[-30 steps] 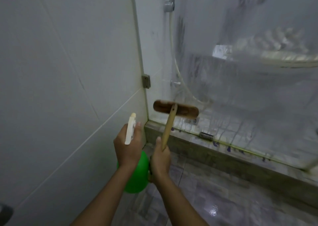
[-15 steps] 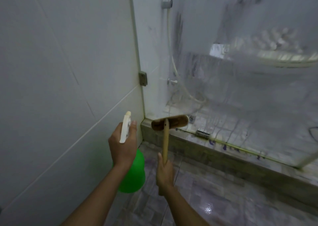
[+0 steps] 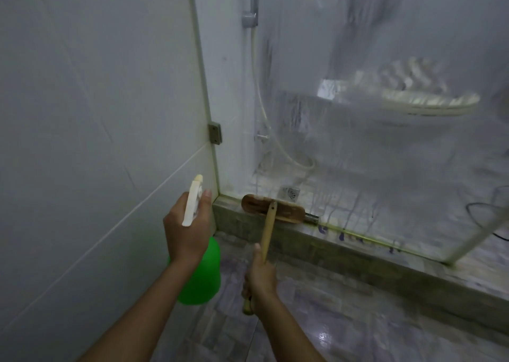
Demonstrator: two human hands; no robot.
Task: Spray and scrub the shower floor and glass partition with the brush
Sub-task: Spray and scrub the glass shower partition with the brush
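Brush head [image 3: 273,209] lower than 1.0 s ago: off mid-glass, down at glass base, on top of curb [image 3: 316,247] at its left end, near wall corner. Handle now nearly upright, tilted slightly right at top. Spray bottle [image 3: 202,273] held at same height beside it.

Right hand [image 3: 260,277]: fingers curled round lower handle, thumb laid straight up along handle. Handle butt pokes out below hand.

Left hand [image 3: 187,230]: fingers wrapped round bottle neck, one fingertip up at white trigger head [image 3: 192,204]; cannot tell whether trigger pressed. Green body hangs below hand, in front of left wall [image 3: 96,113]. Nozzle points up and away.

Glass partition [image 3: 371,141]: streaked, soapy film, drip runs near bottom edge. Metal clamp [image 3: 214,133] fixes glass to wall at left edge; second fitting at bottom edge, just right of brush head.

Behind glass, blurred: shower hose [image 3: 264,108] hanging from rail bracket, floor drain [image 3: 290,194] just beyond brush head.

Outer floor [image 3: 344,320]: grey tiles, wet sheen at lower right.
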